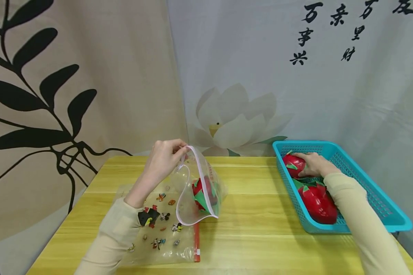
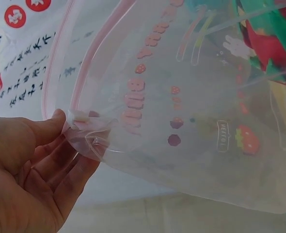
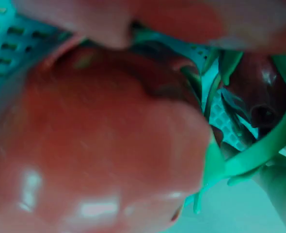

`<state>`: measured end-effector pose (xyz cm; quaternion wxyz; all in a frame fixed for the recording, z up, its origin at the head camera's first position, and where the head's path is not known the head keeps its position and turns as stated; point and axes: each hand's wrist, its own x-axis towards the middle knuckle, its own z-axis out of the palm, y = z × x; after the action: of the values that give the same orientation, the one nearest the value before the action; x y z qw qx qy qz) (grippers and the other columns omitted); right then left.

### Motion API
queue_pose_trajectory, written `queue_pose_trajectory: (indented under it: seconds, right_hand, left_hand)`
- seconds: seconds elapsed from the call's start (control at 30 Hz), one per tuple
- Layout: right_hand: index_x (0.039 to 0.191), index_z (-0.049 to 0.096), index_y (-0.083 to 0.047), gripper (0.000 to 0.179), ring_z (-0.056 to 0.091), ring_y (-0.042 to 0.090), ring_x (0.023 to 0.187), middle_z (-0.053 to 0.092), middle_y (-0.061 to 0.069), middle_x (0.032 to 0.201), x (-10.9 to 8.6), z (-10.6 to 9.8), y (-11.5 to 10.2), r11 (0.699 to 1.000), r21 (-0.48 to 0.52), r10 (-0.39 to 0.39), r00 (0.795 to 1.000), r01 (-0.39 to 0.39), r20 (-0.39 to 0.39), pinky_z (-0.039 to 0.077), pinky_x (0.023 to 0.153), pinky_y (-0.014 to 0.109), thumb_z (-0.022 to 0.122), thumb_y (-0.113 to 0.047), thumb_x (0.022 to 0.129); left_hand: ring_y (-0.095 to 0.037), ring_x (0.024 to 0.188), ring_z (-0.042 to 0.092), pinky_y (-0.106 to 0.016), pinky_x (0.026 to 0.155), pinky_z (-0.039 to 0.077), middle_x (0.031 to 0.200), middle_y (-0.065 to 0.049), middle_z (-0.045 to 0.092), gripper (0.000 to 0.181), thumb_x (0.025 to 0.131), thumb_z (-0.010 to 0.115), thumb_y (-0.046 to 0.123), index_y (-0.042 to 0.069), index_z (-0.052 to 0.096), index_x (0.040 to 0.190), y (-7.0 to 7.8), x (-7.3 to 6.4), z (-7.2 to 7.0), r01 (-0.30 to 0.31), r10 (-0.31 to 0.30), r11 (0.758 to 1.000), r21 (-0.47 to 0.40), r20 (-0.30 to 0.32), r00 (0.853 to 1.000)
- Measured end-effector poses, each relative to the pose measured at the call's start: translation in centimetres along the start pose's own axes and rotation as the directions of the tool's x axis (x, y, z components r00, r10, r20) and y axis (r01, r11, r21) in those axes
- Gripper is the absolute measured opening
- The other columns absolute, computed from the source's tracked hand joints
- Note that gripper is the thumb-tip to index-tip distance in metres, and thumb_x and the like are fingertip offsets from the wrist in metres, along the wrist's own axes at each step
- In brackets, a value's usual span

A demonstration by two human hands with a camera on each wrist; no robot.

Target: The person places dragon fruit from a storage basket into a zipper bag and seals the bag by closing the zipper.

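Note:
My left hand [image 1: 163,156] pinches the pink-edged rim of a clear zip bag [image 2: 172,165], thumb and fingertips at its zip corner in the left wrist view. The bag stands with its mouth wide, and a red dragon fruit [image 1: 200,194] with green scales lies inside. At the right, my right hand [image 1: 316,165] reaches into a blue basket [image 1: 382,208] and grips a dragon fruit [image 1: 292,165] at its back left. A larger glossy dragon fruit [image 1: 318,204] lies nearer the front, beneath the right forearm; it fills much of the right wrist view.
A flat clear bag [image 1: 165,248] with cartoon prints and a red zip edge lies on the wooden table [image 1: 247,236], below the left forearm. Behind the table hangs a printed curtain [image 1: 234,46] with a lotus and dark lettering.

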<state>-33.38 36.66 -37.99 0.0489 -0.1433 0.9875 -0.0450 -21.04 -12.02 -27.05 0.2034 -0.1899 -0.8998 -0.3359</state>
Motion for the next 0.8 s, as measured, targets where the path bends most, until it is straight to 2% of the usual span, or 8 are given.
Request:
queue_pose_trajectory:
  seconds: [0.17, 0.27, 0.33, 0.47, 0.57, 0.7, 0.8]
  right_hand:
    - [0.145, 0.032, -0.007, 0.082, 0.044, 0.051, 0.116, 0.045, 0.034, 0.133, -0.9, -0.6, 0.8, 0.996, 0.091, 0.004, 0.992, 0.008, -0.126, 0.047, 0.084, 0.064, 0.075, -0.032, 0.080]
    - [0.148, 0.027, -0.009, 0.084, 0.040, 0.052, 0.119, 0.041, 0.034, 0.137, -1.5, -1.0, 1.2, 0.988, 0.153, 0.053, 0.976, -0.021, -0.212, 0.045, 0.086, 0.066, 0.072, -0.037, 0.082]
    - [0.149, 0.026, -0.009, 0.086, 0.040, 0.051, 0.119, 0.041, 0.034, 0.137, -1.9, -1.3, 1.4, 0.982, 0.189, 0.071, 0.958, -0.018, -0.278, 0.045, 0.086, 0.066, 0.072, -0.038, 0.083]
    - [0.151, 0.025, -0.014, 0.085, 0.037, 0.051, 0.122, 0.040, 0.032, 0.141, -2.6, -1.8, 1.4, 0.968, 0.250, 0.094, 0.916, 0.007, -0.389, 0.041, 0.088, 0.070, 0.071, -0.038, 0.083]
    - [0.150, 0.026, -0.015, 0.085, 0.036, 0.051, 0.124, 0.038, 0.031, 0.143, -3.0, -2.1, 1.4, 0.966, 0.257, 0.095, 0.881, 0.031, -0.463, 0.037, 0.090, 0.072, 0.073, -0.035, 0.083]
    - [0.150, 0.028, -0.016, 0.084, 0.040, 0.050, 0.124, 0.041, 0.029, 0.143, -3.2, -2.3, 1.3, 0.962, 0.268, 0.116, 0.814, 0.050, -0.570, 0.036, 0.092, 0.072, 0.075, -0.030, 0.082]
    - [0.150, 0.028, -0.025, 0.084, 0.041, 0.048, 0.125, 0.041, 0.026, 0.144, -3.2, -2.5, 1.1, 0.940, 0.335, 0.171, 0.767, 0.059, -0.618, 0.037, 0.093, 0.071, 0.075, -0.031, 0.081]
  left_hand:
    - [-0.010, 0.051, 0.057, -0.018, 0.042, 0.038, 0.071, -0.011, 0.071, 0.018, 0.093, 0.061, 0.015, 0.001, 0.073, 0.090, -0.1, 0.0, 0.1, -0.001, 0.001, 1.000, -0.005, -0.003, 1.000]
    - [-0.010, 0.051, 0.057, -0.018, 0.042, 0.038, 0.071, -0.010, 0.071, 0.018, 0.093, 0.061, 0.015, 0.001, 0.073, 0.090, -0.1, 0.0, 0.2, 0.002, -0.002, 1.000, -0.007, -0.001, 1.000]
    - [-0.010, 0.051, 0.057, -0.018, 0.042, 0.038, 0.071, -0.011, 0.071, 0.018, 0.093, 0.061, 0.015, 0.001, 0.073, 0.090, -0.1, 0.0, 0.2, 0.007, -0.007, 1.000, -0.013, 0.000, 1.000]
    - [-0.011, 0.051, 0.057, -0.018, 0.041, 0.038, 0.071, -0.011, 0.071, 0.017, 0.092, 0.061, 0.014, 0.001, 0.073, 0.091, -0.1, 0.0, 0.3, 0.013, -0.013, 1.000, -0.025, -0.002, 1.000]
    - [-0.012, 0.053, 0.059, -0.018, 0.043, 0.040, 0.072, -0.012, 0.071, 0.017, 0.092, 0.061, 0.013, 0.000, 0.072, 0.091, -0.1, 0.0, 0.3, 0.007, -0.007, 1.000, -0.028, -0.003, 1.000]
    - [-0.012, 0.053, 0.059, -0.019, 0.044, 0.040, 0.070, -0.011, 0.071, 0.017, 0.092, 0.062, 0.013, 0.001, 0.073, 0.090, -0.1, 0.0, 0.4, -0.004, 0.004, 1.000, -0.030, -0.007, 1.000]
    - [-0.010, 0.051, 0.056, -0.019, 0.043, 0.037, 0.067, -0.009, 0.070, 0.017, 0.092, 0.062, 0.014, 0.002, 0.073, 0.090, -0.1, 0.0, 0.4, -0.006, 0.006, 1.000, -0.026, -0.008, 1.000]
